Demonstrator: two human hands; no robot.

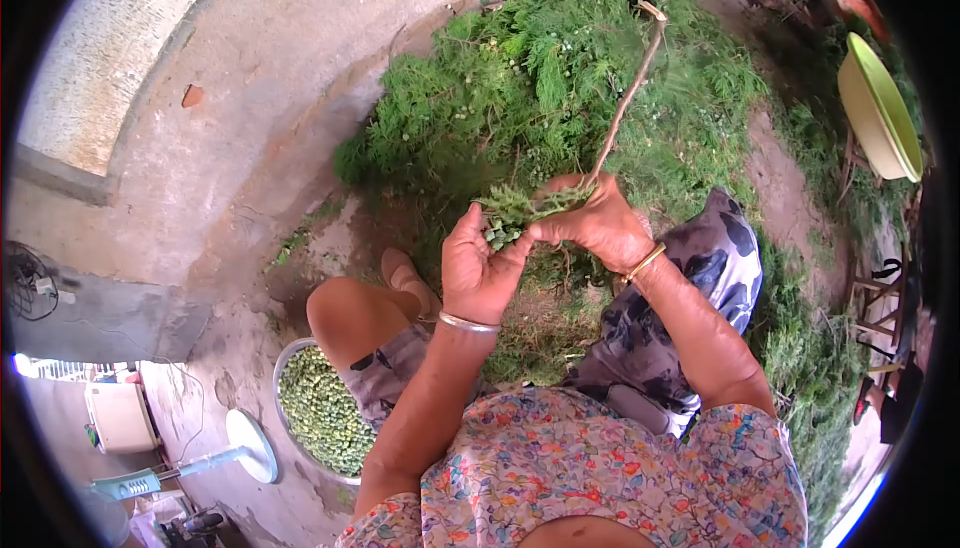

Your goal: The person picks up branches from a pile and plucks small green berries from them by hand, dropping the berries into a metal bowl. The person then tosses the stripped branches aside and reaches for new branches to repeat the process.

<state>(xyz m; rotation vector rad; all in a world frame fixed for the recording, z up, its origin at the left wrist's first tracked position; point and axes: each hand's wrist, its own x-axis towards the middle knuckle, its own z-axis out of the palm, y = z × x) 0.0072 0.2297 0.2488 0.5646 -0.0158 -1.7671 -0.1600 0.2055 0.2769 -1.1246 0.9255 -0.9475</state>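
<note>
Both hands meet in front of the knees around a green branch. My left hand (484,266), with a silver bangle at its wrist, has its fingers curled round a cluster of small green berries (503,234). My right hand (600,223), with a gold bangle, grips the leafy branch, whose bare brown stem (630,98) sticks up and away from it. The two hands touch or nearly touch at the fingertips. Beyond them lies a large heap of green cut branches (540,78).
A metal basin (281,388) full of green berries stands beside the left knee. A yellow-green tub (880,108) is at the upper right. A stand fan (250,446) is at the lower left, near a pale box (120,416). Wooden stools (882,313) are at the right.
</note>
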